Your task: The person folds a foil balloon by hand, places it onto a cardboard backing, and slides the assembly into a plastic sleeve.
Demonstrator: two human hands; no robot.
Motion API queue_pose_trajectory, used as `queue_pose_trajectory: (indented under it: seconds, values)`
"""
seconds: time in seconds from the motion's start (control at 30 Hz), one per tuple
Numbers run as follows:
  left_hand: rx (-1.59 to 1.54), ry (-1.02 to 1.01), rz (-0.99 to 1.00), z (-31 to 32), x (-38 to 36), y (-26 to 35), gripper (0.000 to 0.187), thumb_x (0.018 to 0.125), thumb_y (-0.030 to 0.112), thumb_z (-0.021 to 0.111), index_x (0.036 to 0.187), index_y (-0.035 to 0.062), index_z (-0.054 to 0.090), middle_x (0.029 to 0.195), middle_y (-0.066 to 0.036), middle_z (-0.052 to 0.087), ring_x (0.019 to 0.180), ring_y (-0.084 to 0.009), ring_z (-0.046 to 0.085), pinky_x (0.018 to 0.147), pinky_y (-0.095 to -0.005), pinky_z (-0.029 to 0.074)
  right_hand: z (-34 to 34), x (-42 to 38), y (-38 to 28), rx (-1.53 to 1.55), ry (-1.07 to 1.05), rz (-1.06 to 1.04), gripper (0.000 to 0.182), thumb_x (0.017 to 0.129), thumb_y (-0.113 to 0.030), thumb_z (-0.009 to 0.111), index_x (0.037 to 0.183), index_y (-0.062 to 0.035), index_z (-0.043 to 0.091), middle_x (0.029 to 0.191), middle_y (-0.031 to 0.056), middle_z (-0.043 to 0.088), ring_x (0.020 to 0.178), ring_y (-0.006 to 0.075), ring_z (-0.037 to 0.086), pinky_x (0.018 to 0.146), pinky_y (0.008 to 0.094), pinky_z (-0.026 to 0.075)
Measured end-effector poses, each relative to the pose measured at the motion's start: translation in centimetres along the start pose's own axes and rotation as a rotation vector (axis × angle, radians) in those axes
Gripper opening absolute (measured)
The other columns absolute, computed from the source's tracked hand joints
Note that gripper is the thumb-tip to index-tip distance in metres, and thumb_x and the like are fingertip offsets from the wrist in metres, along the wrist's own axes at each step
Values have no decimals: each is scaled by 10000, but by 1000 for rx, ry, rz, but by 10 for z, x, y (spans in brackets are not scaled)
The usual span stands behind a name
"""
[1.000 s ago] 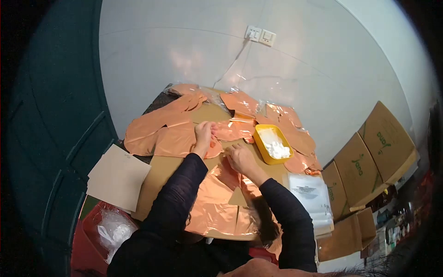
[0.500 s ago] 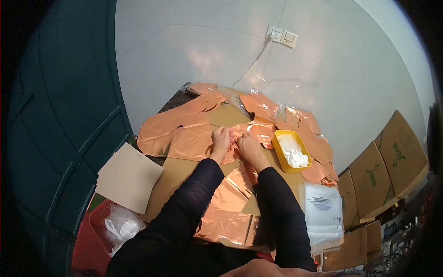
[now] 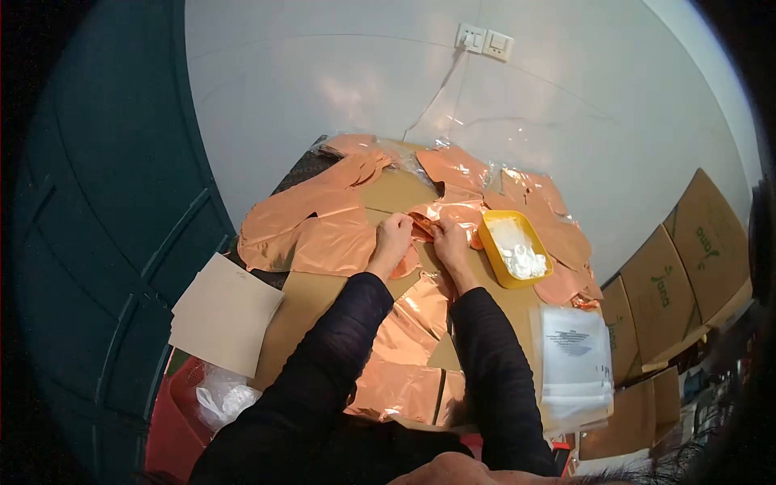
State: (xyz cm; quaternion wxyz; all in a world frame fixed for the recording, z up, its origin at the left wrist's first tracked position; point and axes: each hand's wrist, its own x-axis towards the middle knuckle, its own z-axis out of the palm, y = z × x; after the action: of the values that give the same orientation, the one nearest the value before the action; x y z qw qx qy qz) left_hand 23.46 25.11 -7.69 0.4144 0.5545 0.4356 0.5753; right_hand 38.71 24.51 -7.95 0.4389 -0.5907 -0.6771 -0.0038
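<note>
My left hand (image 3: 394,241) and my right hand (image 3: 451,242) work close together at the middle of the cardboard-covered table. Both have their fingers closed on a folded edge of a flat, shiny copper-coloured foil balloon (image 3: 423,226). The fold stands slightly raised between them. Another uninflated foil balloon (image 3: 404,390) lies flat between my forearms, partly hidden by my sleeves. To the left of my left hand spreads a large balloon pile (image 3: 323,246). Just right of my right hand stands a yellow box (image 3: 517,281) holding white pieces.
Cardboard sheets (image 3: 222,317) lie at the left, above a red basket (image 3: 179,416) with plastic bags. Clear printed bags (image 3: 576,356) lie at the right. More foil balloons (image 3: 558,234) cover the right back. Cartons (image 3: 663,283) stand beyond the table. A white wall (image 3: 323,81) closes the back.
My hands have moved slightly apart, my right hand shifting right. The foil between them is now folded up, showing a darker opening or crease. The whole view has shifted a little.
</note>
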Motion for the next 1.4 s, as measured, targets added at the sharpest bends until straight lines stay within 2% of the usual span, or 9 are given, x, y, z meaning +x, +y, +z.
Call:
queue_pose_trajectory:
  seconds: [0.23, 0.4, 0.5, 0.6, 0.7, 0.8, 1.03, 1.13, 1.4]
  values:
    - [-35, -156, -98, -2, -3, 8, 284, 918, 42, 479, 1170, -39, 581, 876, -76, 639, 588, -102, 546, 524, -249, 464, -5, -2, -7, 181, -11, 45, 150, 820, -144, 661, 862, -7, 707, 785, 202, 677, 730, 338, 668, 669, 420, 506]
    - [58, -158, -48, 0, 5, -5, 270, 917, 88, 504, 1124, -36, 624, 836, -100, 669, 588, -132, 587, 543, -277, 489, -8, -1, -6, 258, -95, 89, 164, 836, -141, 681, 860, 19, 710, 754, 172, 692, 684, 239, 666, 643, 356, 503]
    - [49, -143, -50, 0, 4, -7, 269, 918, 107, 511, 1104, -36, 642, 822, -112, 685, 592, -148, 610, 554, -287, 499, -12, -1, -7, 399, -116, 179, 165, 830, -122, 662, 942, -9, 706, 809, 203, 685, 740, 301, 680, 675, 403, 507]
    - [39, -130, -72, 0, 2, -2, 269, 919, 104, 511, 1102, -42, 643, 828, -113, 686, 593, -148, 615, 552, -288, 501, 2, -1, -1, 373, 86, 70, 112, 861, -81, 610, 917, -3, 669, 871, 199, 681, 780, 334, 671, 669, 416, 500]
    - [50, -141, -73, 0, -1, 5, 269, 937, 93, 488, 1116, -55, 625, 833, -94, 653, 583, -126, 586, 532, -272, 492, 1, -3, -8, 270, 183, 78, 52, 842, -18, 562, 836, -16, 613, 854, 184, 653, 794, 381, 633, 648, 433, 478]
    - [80, -165, -80, -1, -1, 8, 279, 941, 87, 475, 1128, -65, 614, 819, -80, 633, 581, -116, 572, 525, -267, 490, 0, -4, -9, 144, 133, -132, 46, 828, 7, 562, 785, -10, 564, 747, 179, 605, 729, 393, 600, 662, 412, 491]
    - [77, -103, -11, 0, 3, -3, 308, 920, 101, 498, 1154, -45, 636, 786, -100, 675, 587, -139, 611, 538, -290, 496, -10, -12, -27, -61, 90, -409, 86, 765, -50, 628, 842, -13, 637, 875, 192, 557, 845, 366, 564, 714, 449, 460]
    - [47, -159, -104, -3, -4, 12, 334, 931, 78, 474, 1197, -92, 585, 825, -72, 640, 631, -110, 579, 562, -246, 484, -9, -10, -26, -113, 106, -462, 107, 744, -66, 667, 826, -4, 640, 845, 176, 557, 822, 355, 562, 697, 447, 456]
    - [12, -184, -107, -3, -3, 9, 341, 940, 80, 471, 1217, -94, 565, 890, -95, 643, 625, -109, 570, 562, -237, 484, -2, -9, -16, -99, 39, -330, 110, 691, -19, 655, 795, -9, 622, 827, 166, 554, 808, 352, 554, 710, 444, 453]
